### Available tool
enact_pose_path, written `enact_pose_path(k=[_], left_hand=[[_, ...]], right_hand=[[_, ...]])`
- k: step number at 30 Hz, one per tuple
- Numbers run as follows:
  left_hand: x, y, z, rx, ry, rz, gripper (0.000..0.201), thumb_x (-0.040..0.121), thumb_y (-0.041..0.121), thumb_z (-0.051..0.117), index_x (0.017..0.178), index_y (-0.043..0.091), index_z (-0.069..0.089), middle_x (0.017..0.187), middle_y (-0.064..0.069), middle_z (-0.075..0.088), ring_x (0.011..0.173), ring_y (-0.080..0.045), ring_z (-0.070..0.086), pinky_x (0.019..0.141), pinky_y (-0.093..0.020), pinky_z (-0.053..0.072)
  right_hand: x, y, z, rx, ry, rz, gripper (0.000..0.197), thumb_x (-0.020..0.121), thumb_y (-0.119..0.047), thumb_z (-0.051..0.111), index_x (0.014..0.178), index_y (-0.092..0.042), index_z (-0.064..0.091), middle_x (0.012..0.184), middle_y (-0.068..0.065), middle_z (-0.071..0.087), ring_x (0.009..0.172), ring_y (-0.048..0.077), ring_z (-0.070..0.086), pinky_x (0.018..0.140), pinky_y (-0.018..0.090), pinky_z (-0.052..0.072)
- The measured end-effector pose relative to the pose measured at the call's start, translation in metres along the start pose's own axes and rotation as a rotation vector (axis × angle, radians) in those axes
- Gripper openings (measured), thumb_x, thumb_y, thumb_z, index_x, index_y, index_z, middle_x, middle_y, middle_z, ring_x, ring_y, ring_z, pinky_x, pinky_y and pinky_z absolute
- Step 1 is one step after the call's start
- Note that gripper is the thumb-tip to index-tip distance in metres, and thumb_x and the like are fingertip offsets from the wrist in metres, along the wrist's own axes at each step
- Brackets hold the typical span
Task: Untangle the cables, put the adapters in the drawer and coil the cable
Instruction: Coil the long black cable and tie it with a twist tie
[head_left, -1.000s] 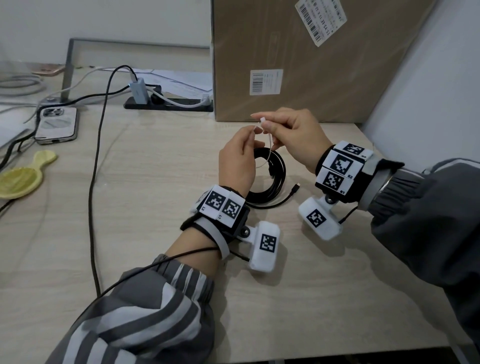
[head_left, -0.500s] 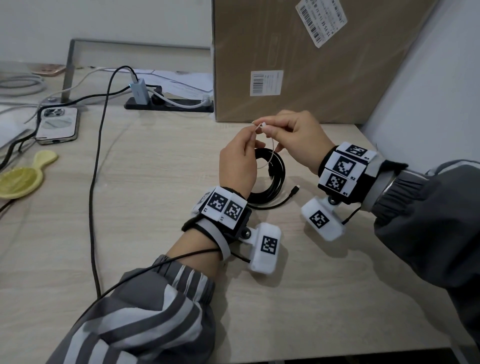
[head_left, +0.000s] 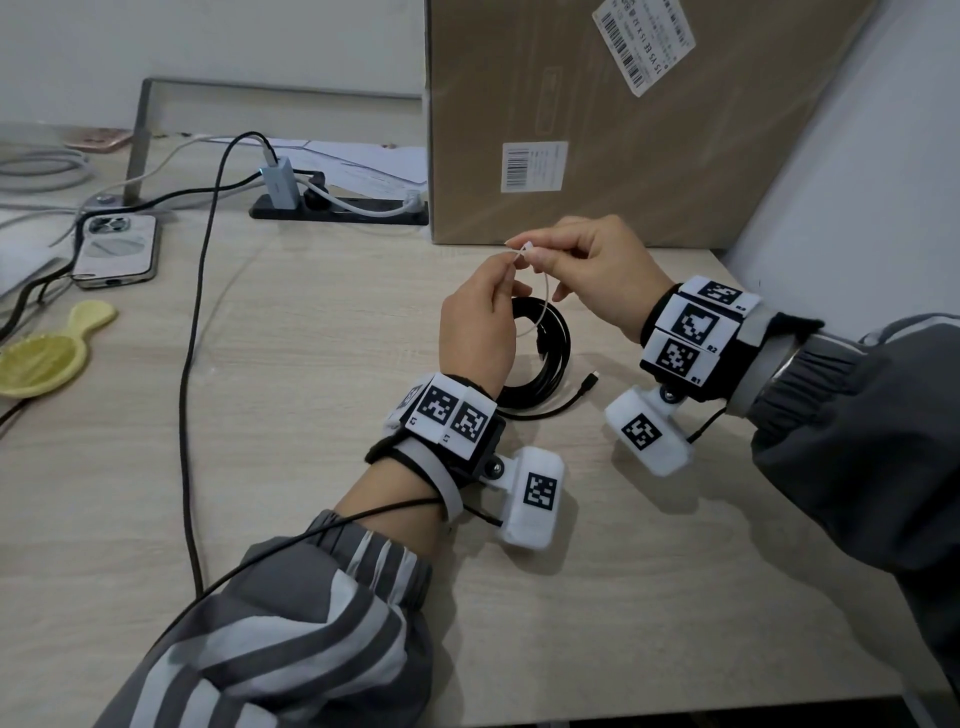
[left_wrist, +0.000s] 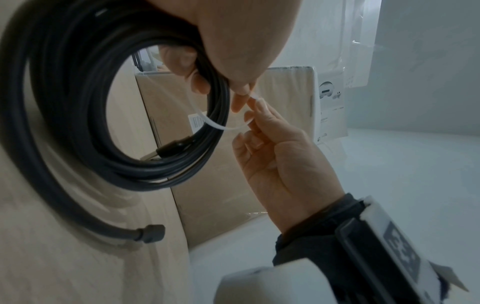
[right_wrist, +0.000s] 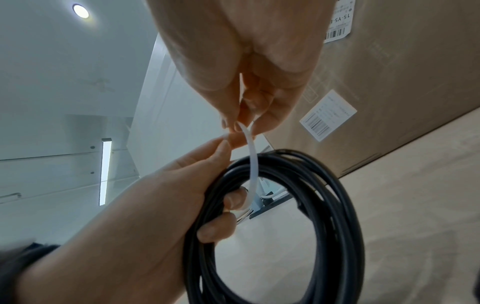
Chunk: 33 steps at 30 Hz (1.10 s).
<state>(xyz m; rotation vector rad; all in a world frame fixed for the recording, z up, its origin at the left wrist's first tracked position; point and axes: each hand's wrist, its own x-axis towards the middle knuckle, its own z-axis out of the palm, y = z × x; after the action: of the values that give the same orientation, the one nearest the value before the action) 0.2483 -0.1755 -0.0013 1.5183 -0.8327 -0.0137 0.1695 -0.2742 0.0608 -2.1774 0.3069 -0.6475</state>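
A black cable coil (head_left: 551, 358) hangs just above the wooden table (head_left: 311, 415), its USB plug (head_left: 591, 378) trailing to the right. A thin white tie (head_left: 542, 306) loops round the strands. My left hand (head_left: 506, 270) curls its lower fingers round the coil (right_wrist: 337, 205) and pinches one end of the tie (right_wrist: 253, 164) between thumb and forefinger. My right hand (head_left: 537, 254) pinches the tie's other end right beside the left fingertips. In the left wrist view the tie (left_wrist: 221, 126) crosses the coil (left_wrist: 64, 102) toward the right hand (left_wrist: 272, 154).
A large cardboard box (head_left: 623, 119) stands close behind the hands, with a wall (head_left: 857, 182) to the right. A power strip (head_left: 337, 210) holding a grey adapter (head_left: 278, 182) lies at the back. A phone (head_left: 117, 249), a yellow dish (head_left: 41, 358) and a long black cable (head_left: 192, 338) lie left.
The two ends of the white tie have come together at the fingertips above the coil. Both hands have barely shifted; the coil stays in the left hand.
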Motion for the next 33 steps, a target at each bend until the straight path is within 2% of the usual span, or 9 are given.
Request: enact_pose_path(k=[3, 6, 15, 21, 28, 33], left_hand=[[-0.0004, 0.0012, -0.0006, 0.009, -0.012, -0.005, 0.026, 0.100, 0.019, 0.043, 0.112, 0.016, 0.066, 0.087, 0.001, 0.067, 0.081, -0.009, 0.066, 0.080, -0.035, 0.055], [-0.0011, 0.0022, -0.0009, 0.020, -0.026, -0.001, 0.025, 0.100, 0.022, 0.043, 0.107, 0.015, 0.066, 0.086, -0.001, 0.068, 0.081, -0.011, 0.067, 0.079, -0.039, 0.055], [-0.0027, 0.0043, -0.0020, 0.035, -0.003, -0.011, 0.025, 0.100, 0.018, 0.042, 0.107, 0.015, 0.065, 0.087, -0.002, 0.068, 0.079, -0.011, 0.066, 0.077, -0.038, 0.055], [-0.0018, 0.0028, -0.0020, 0.038, 0.017, -0.012, 0.025, 0.099, 0.016, 0.042, 0.108, 0.016, 0.065, 0.088, -0.001, 0.067, 0.081, -0.012, 0.066, 0.076, -0.040, 0.055], [-0.0025, 0.0046, -0.0024, 0.070, 0.002, 0.003, 0.026, 0.100, 0.018, 0.041, 0.108, 0.015, 0.065, 0.086, -0.001, 0.066, 0.082, -0.015, 0.065, 0.076, -0.041, 0.055], [-0.0025, 0.0035, -0.0022, 0.072, 0.008, 0.006, 0.027, 0.099, 0.018, 0.040, 0.110, 0.015, 0.065, 0.086, -0.002, 0.067, 0.083, -0.019, 0.066, 0.076, -0.043, 0.055]], right_hand=[[0.0017, -0.0046, -0.0061, 0.020, -0.082, 0.070, 0.020, 0.090, -0.009, 0.062, 0.107, -0.012, 0.072, 0.088, -0.009, 0.069, 0.079, 0.003, 0.060, 0.062, 0.019, 0.052], [0.0048, -0.0075, -0.0109, 0.091, -0.083, 0.117, 0.018, 0.089, -0.012, 0.064, 0.106, -0.012, 0.072, 0.091, 0.002, 0.073, 0.083, 0.006, 0.064, 0.064, 0.020, 0.052], [0.0030, -0.0073, -0.0069, 0.084, -0.060, 0.104, 0.020, 0.093, -0.010, 0.058, 0.109, -0.015, 0.070, 0.094, -0.001, 0.071, 0.082, -0.003, 0.063, 0.065, 0.018, 0.051], [0.0011, -0.0049, -0.0066, 0.076, -0.056, 0.081, 0.021, 0.093, -0.008, 0.059, 0.106, -0.020, 0.069, 0.086, -0.008, 0.066, 0.079, 0.002, 0.056, 0.061, 0.018, 0.049], [0.0014, -0.0069, -0.0073, 0.041, -0.065, 0.059, 0.022, 0.093, -0.008, 0.057, 0.111, -0.014, 0.069, 0.083, -0.010, 0.063, 0.074, -0.002, 0.054, 0.059, 0.018, 0.047], [0.0021, -0.0077, -0.0084, -0.015, -0.081, 0.053, 0.022, 0.093, -0.009, 0.057, 0.110, -0.015, 0.070, 0.077, -0.014, 0.060, 0.072, -0.005, 0.054, 0.061, 0.020, 0.046]])
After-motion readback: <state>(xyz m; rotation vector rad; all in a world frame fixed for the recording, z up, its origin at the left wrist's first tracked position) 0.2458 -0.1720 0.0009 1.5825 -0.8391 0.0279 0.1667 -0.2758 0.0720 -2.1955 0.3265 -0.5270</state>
